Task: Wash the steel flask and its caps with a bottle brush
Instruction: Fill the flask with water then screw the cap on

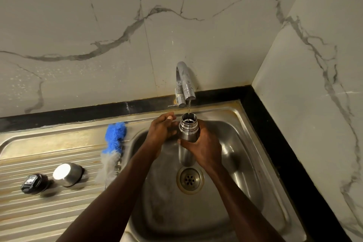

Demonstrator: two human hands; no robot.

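Your right hand fingers grip the steel flask upright under the tap (thin stream entering). Left hand fingers loosely curled, empty, beside it. Bottle brush and both caps lie left of your fingers.

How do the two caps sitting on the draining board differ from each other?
The black cap is dark plastic with a printed top; the steel cap is shiny metal with a plain, bright flat end. The steel cap looks larger and sits nearer the bottle brush; the black cap lies farther left. Both rest on the ribbed draining board, untouched.
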